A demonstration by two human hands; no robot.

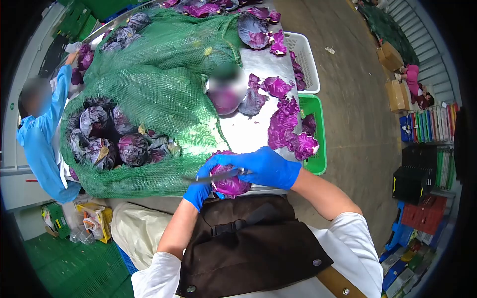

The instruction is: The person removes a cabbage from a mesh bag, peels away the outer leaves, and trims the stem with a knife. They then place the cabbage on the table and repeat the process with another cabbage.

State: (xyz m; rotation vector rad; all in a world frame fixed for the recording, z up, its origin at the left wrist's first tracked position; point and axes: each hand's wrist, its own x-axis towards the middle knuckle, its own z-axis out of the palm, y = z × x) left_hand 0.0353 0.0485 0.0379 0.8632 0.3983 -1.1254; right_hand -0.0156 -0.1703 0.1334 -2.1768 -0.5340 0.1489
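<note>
Both my hands wear blue gloves and meet at the near edge of the metal table. My left hand (200,185) is closed around the left side of a red cabbage (231,186). In my right hand (268,168) is a knife (216,176), its blade pointing left across the front of the cabbage. The blade is slightly blurred, and its handle is mostly hidden in my fist. Just to the left, a green mesh sack (149,94) lies open with several red cabbages (133,149) inside. Loose purple leaves (283,124) lie to the right.
Along the table's right edge stand a white basket (310,64) and a green crate (321,144), both holding leaves. Across the table, a person in a blue gown (44,149) reaches towards cabbages. A pale sack (139,226) sits below at left. Cardboard boxes (396,94) stand at far right.
</note>
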